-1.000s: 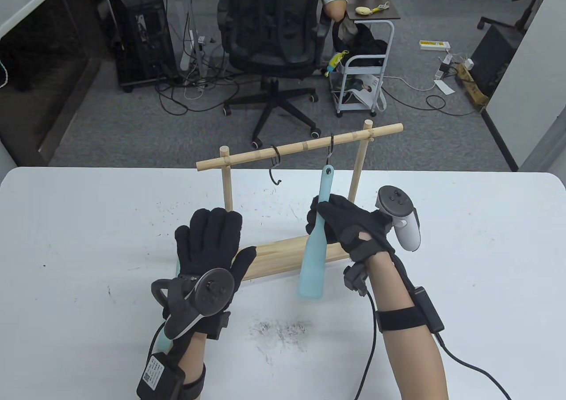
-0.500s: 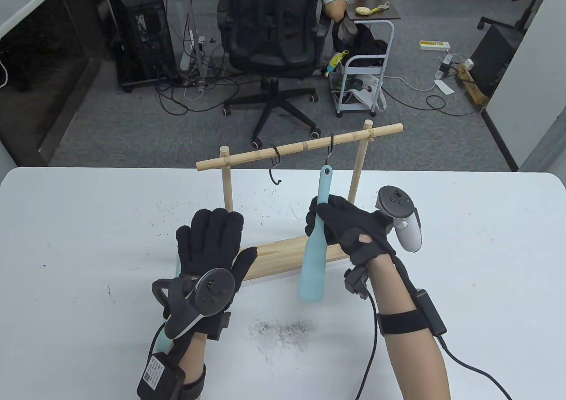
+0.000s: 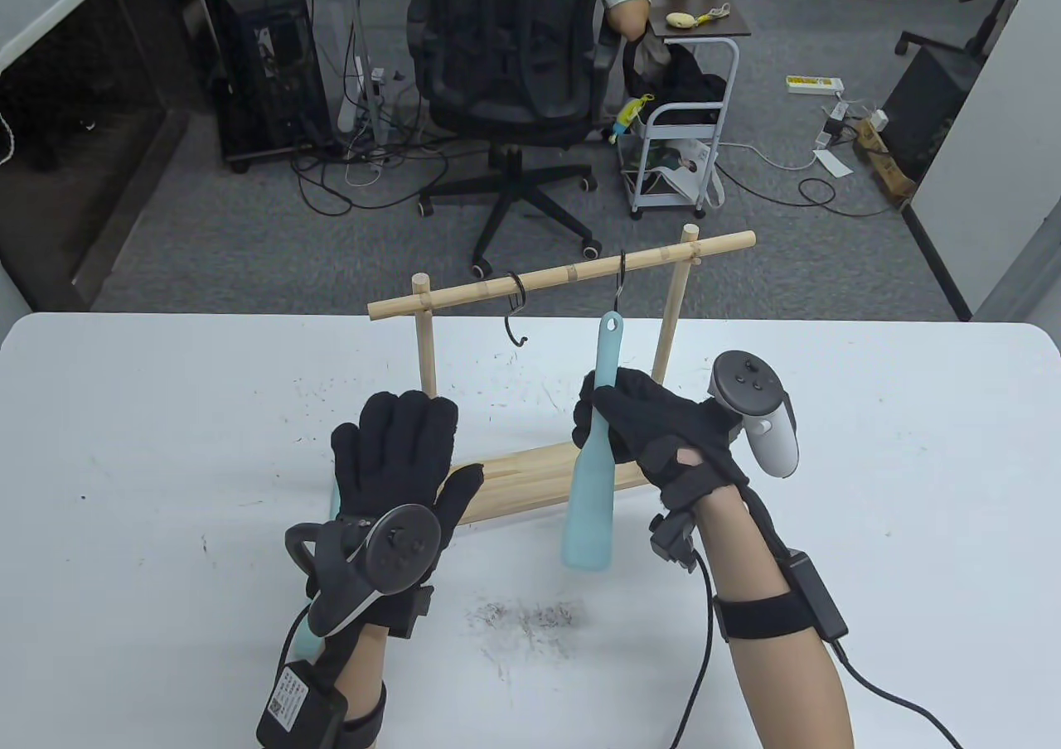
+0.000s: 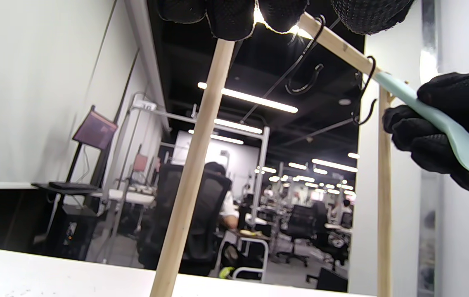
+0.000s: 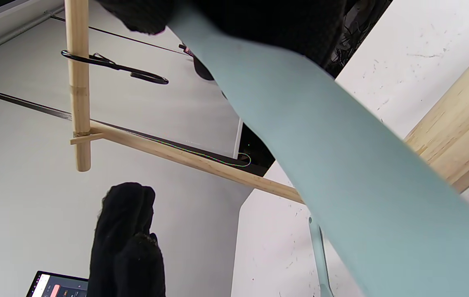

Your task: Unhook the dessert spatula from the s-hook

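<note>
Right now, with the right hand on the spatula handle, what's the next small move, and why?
Probably draw the spatula toward you and down. The right hand grips its handle, and in the table view its hole looks just clear of the s-hook, though the left wrist view leaves that unsure. The left hand lies open by the rack base.

We see a white table (image 3: 870,467) that fills the lower half of the frame, with dark scuff marks (image 3: 526,620) near its bottom centre. On it stands a wooden rack (image 3: 564,273) with a flat wooden base (image 3: 530,471). A second, free black hook (image 3: 516,308) hangs from the rail, left of centre. Behind the table, on grey carpet, we see a black office chair (image 3: 510,61) at top centre, a white rolling cart (image 3: 680,148) to its right, and a black computer tower (image 3: 265,61) at upper left. A white power strip (image 3: 815,84) lies at upper right.
</note>
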A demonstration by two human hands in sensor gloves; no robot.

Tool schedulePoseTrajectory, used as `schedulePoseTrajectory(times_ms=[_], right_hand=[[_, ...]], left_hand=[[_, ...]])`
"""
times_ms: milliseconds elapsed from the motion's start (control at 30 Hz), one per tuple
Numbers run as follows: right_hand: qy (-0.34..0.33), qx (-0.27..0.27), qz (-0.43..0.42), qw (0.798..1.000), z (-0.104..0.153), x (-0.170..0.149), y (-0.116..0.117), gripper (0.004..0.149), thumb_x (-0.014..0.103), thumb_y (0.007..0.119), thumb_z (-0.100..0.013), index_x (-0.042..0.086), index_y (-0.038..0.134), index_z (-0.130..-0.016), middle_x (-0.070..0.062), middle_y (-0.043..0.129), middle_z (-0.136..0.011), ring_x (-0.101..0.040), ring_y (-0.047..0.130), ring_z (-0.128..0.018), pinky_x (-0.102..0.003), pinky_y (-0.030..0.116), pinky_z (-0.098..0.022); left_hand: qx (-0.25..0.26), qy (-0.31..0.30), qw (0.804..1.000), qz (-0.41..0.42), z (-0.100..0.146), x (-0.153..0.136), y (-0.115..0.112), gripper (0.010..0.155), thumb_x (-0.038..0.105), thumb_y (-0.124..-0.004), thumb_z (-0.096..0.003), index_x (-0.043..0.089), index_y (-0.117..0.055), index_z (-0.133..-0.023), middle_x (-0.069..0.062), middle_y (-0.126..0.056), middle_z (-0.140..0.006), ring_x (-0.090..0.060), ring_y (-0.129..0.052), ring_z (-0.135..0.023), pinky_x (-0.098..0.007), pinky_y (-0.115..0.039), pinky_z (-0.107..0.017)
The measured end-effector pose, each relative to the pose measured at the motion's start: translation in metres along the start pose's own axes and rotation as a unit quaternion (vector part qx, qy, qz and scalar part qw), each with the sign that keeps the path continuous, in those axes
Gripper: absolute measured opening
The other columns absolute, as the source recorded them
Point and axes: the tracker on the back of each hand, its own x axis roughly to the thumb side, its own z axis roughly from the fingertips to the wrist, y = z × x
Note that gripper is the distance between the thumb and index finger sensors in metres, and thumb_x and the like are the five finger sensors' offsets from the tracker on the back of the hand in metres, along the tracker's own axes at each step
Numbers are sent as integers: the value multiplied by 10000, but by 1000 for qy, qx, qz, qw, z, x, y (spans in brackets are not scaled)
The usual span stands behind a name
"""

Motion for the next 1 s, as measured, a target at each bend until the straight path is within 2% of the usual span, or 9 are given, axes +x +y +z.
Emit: schedulePoseTrajectory(times_ms=[233, 467, 733, 1000], right_hand=[[5, -33, 24, 999, 24, 1, -20, 539, 411, 763, -537, 111, 709, -981, -134, 894, -836, -312, 1012, -637, -468, 843, -436], [41, -84, 39, 995, 57, -18, -49, 546, 411, 759, -539, 109, 702, -991, -131, 897, -828, -311, 1008, -623, -471, 835, -438], [119, -153, 66, 979, 92, -69, -76, 574, 417, 761, -538, 105, 676, -1012, -108, 910, -795, -295, 1007, -579, -470, 829, -435], [214, -174, 104, 956, 108, -131, -84, 583, 417, 769, -532, 103, 674, -1014, -104, 915, -787, -296, 1007, -572, -472, 828, -436]], left_hand=[[6, -2, 1000, 3, 1, 1, 2, 745, 666, -630, -562, 361, -473, -1223, -27, -522, -1309, -378, -445, -1221, -664, -418, -849], [6, 1, 1000, 5, 1, -1, 4, 744, 667, -628, -564, 362, -470, -1223, -27, -519, -1310, -379, -442, -1222, -663, -416, -850], [7, 5, 1000, -6, 1, -1, 4, 749, 666, -630, -562, 352, -472, -1224, -27, -520, -1310, -377, -433, -1222, -662, -412, -849], [7, 7, 1000, -7, 1, -2, 5, 750, 667, -629, -563, 351, -472, -1225, -29, -520, -1310, -383, -432, -1221, -662, -409, -848]])
